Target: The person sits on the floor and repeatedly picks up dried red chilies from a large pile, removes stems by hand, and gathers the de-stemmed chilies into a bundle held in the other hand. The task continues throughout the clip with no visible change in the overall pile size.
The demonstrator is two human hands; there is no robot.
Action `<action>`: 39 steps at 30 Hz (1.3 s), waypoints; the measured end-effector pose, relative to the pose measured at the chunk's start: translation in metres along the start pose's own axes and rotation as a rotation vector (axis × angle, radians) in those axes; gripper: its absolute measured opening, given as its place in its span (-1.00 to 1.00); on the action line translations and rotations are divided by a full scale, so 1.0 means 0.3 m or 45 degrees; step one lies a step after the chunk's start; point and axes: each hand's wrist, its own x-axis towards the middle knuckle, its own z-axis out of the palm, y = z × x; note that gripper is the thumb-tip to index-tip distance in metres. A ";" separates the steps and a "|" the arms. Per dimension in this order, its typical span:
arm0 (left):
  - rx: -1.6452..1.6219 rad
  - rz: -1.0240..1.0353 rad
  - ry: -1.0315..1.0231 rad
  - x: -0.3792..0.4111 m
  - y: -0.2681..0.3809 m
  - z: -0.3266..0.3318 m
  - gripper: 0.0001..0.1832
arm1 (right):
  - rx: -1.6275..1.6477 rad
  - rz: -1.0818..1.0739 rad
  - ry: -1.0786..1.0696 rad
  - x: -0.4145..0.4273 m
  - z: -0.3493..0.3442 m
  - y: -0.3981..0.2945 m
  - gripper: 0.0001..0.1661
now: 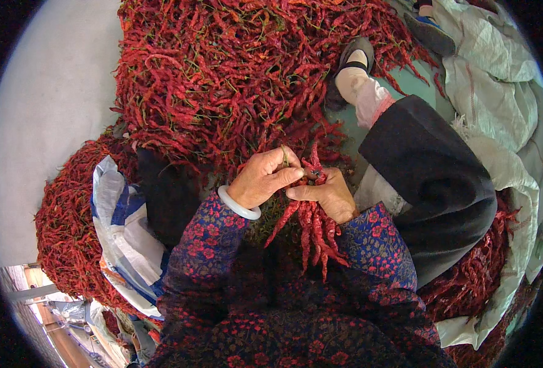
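A bunch of dried red chili peppers (317, 239) hangs from my right hand (333, 198), its tips pointing down toward my lap. One more chili (314, 156) sticks up above those fingers. My left hand (269, 177), with a white bangle (239, 203) at the wrist, is right beside the bunch, thumb and forefinger pinched near its top. A thin green stem (285, 154) shows between the left fingers. Whatever lies deeper inside that hand is hidden. Beyond both hands spreads a large heap of red chilies (225, 78) with green stems.
A second chili heap (74, 221) lies at left beside a white and blue woven sack (124, 225). My bent leg (432, 179) is at right. Behind it are pale woven sacks (492, 110) and more chilies (471, 271). Another person's shoe (430, 34) shows at top right.
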 end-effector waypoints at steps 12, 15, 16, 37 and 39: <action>0.145 -0.004 0.057 -0.007 0.007 0.032 -0.87 | -0.018 0.130 -0.091 -0.008 -0.007 -0.004 -0.82; 0.143 0.099 0.106 -0.012 -0.001 0.041 -0.89 | -0.069 0.079 -0.092 -0.018 -0.006 -0.007 -0.83; 0.125 0.120 0.120 -0.016 -0.005 0.040 -0.90 | -0.097 0.049 -0.100 -0.022 -0.001 -0.008 -0.83; -0.142 0.064 0.284 -0.018 0.017 0.049 -0.80 | 0.126 -0.165 0.105 -0.003 0.006 0.037 -0.90; 0.020 0.176 0.219 -0.017 0.022 0.035 -0.76 | 0.240 -0.137 0.096 0.006 -0.007 0.054 -0.90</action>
